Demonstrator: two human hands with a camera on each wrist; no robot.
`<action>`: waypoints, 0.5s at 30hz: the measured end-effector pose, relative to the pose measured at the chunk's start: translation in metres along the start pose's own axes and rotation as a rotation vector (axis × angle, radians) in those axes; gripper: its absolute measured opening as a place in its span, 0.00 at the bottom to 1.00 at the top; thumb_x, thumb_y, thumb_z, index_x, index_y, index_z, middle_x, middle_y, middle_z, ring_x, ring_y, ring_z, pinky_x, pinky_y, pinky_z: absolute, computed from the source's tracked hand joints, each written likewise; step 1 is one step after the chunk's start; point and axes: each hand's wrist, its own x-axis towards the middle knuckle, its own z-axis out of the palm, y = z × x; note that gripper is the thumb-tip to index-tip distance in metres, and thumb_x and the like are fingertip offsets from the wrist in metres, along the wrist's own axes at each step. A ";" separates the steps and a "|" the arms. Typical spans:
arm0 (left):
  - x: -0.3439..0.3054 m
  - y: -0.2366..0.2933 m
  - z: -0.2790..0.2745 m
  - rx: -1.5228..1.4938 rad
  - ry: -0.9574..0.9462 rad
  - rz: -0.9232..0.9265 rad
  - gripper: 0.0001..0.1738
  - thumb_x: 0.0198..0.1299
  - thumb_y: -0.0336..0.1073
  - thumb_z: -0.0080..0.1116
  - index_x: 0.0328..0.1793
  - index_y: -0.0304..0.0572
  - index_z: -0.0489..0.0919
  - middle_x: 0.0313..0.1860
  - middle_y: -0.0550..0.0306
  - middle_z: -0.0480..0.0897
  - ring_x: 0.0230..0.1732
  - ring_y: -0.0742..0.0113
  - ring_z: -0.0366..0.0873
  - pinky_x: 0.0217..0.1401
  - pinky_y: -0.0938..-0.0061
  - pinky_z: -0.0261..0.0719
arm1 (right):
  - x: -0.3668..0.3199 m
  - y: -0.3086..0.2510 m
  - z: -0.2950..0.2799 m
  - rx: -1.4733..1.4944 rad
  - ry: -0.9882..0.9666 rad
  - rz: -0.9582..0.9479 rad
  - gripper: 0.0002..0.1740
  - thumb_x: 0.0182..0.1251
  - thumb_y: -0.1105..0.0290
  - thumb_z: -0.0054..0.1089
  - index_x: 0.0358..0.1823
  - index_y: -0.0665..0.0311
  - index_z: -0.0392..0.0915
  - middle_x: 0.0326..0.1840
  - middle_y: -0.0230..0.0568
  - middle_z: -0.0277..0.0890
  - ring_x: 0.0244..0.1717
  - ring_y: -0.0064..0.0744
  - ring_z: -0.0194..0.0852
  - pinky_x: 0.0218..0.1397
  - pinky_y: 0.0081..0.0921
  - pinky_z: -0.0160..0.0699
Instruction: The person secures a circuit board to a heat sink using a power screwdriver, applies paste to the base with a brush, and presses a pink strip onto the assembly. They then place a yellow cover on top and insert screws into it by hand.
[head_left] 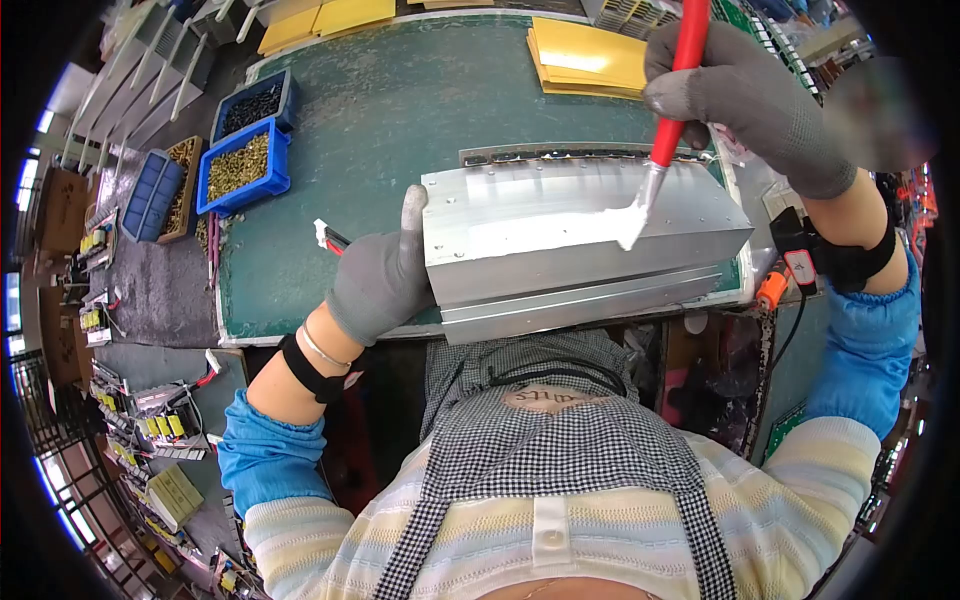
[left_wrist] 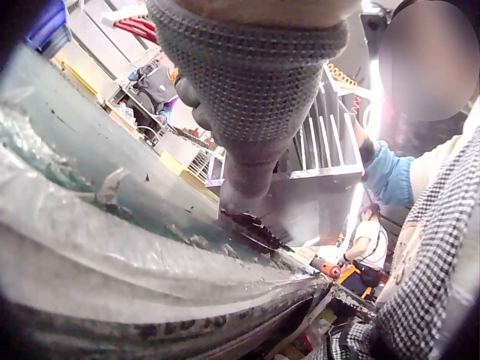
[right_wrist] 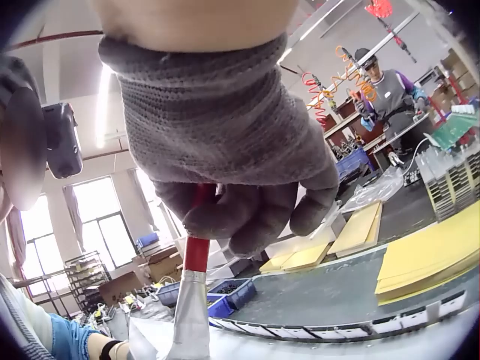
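A silver aluminium heat sink (head_left: pixel 590 270) lies lengthwise at the near edge of the green work surface. Fins show on its end in the left wrist view, and a dark strip (head_left: pixel 560 157) runs along its far side. My gloved left hand (head_left: pixel 380 285) grips its left end, thumb up at the corner. A brush (head_left: pixel 690 50) with a red handle and metal ferrule is held in my gloved right hand (head_left: pixel 755 105). Its white tip meets the top face, where a bright white patch (head_left: pixel 530 235) spreads. Fingers curl round the brush handle (right_wrist: pixel 197 253) in the right wrist view.
Blue bins (head_left: pixel 255 172) of small brass and black parts stand at the left. Yellow sheets (head_left: pixel 580 60) are stacked at the back. A white connector (head_left: pixel 321 233) with wires lies beside my left hand. An orange-handled tool (head_left: pixel 773 286) sits at the right edge.
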 end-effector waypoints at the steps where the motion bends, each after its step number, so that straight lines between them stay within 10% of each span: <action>1: -0.001 0.000 0.000 -0.001 -0.007 -0.004 0.66 0.46 0.37 0.71 0.74 0.21 0.30 0.25 0.45 0.81 0.20 0.49 0.80 0.20 0.63 0.77 | -0.002 0.002 -0.002 -0.008 0.016 0.019 0.13 0.58 0.62 0.57 0.36 0.65 0.73 0.25 0.34 0.71 0.22 0.19 0.69 0.27 0.18 0.69; 7: 0.002 0.004 -0.004 -0.017 -0.027 -0.055 0.66 0.46 0.38 0.71 0.74 0.21 0.29 0.25 0.46 0.81 0.20 0.50 0.80 0.20 0.62 0.76 | -0.001 -0.006 0.005 0.138 0.186 -0.205 0.13 0.58 0.62 0.59 0.33 0.66 0.74 0.24 0.35 0.71 0.22 0.19 0.69 0.26 0.18 0.69; 15: 0.002 0.007 -0.009 0.019 -0.053 -0.057 0.65 0.48 0.38 0.69 0.74 0.19 0.28 0.24 0.45 0.81 0.18 0.50 0.79 0.18 0.62 0.75 | 0.011 -0.060 0.028 0.335 -0.086 0.058 0.13 0.64 0.64 0.60 0.35 0.70 0.79 0.34 0.40 0.79 0.32 0.24 0.75 0.41 0.22 0.75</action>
